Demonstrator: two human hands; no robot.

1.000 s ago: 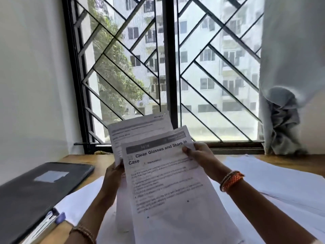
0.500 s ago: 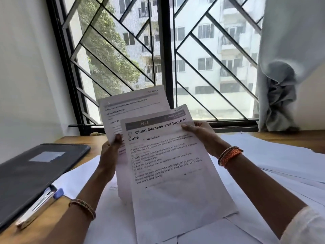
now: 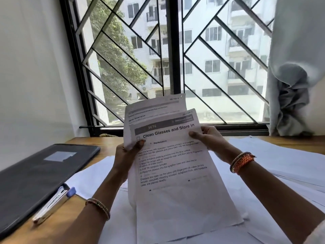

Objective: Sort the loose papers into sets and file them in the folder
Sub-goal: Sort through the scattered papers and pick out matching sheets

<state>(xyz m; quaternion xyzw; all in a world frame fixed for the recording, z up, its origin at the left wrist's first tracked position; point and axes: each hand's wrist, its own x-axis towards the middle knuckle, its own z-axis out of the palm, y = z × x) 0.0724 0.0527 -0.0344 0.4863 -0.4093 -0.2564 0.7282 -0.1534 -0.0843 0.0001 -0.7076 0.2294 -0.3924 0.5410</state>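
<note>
Two printed sheets are held upright over the desk. The front sheet (image 3: pixel 177 173), headed "Clean Glasses and Store in Case", overlaps a back sheet (image 3: pixel 154 106) that sticks out above it. My left hand (image 3: pixel 126 155) pinches both sheets at their left edge, thumb on the front page. My right hand (image 3: pixel 209 138) grips the front sheet's right edge. A dark folder (image 3: pixel 35 176) lies shut on the desk at the left. Several loose white papers (image 3: pixel 281 166) cover the desk beneath and to the right.
A pen with a blue cap (image 3: pixel 54 203) lies by the folder's near corner. The wooden desk (image 3: pixel 58 224) ends at a barred window (image 3: pixel 174 59). A grey curtain (image 3: pixel 295 76) hangs at the right, a white wall stands at the left.
The front sheet has slid left onto the back sheet, so the two now nearly line up. My left thumb now lies on the front page.
</note>
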